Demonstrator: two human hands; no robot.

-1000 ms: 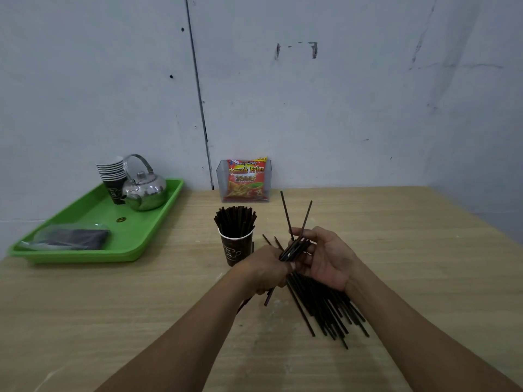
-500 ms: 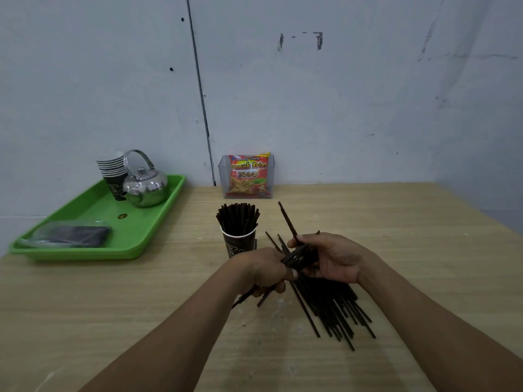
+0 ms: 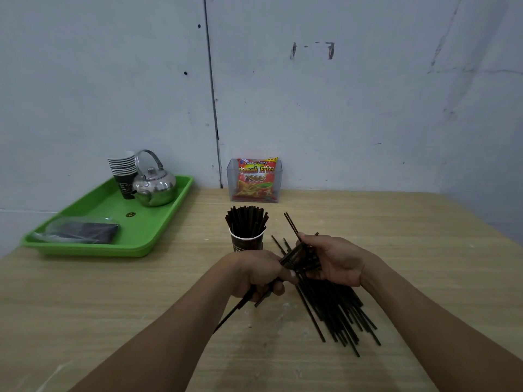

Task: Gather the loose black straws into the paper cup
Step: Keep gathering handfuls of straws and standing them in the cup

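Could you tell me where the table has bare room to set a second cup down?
Bare wood lies right of the straw pile, and between the green tray and the paper cup. It is crowded around both hands, the cup and the pile.

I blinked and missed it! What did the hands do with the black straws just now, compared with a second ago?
Both hands tipped the held bunch of straws down: a second ago its tips stuck up above the right hand, now it lies flatter between that hand and the left hand. Nothing was let go. The paper cup, the pile of straws on the table and the green tray stayed put.
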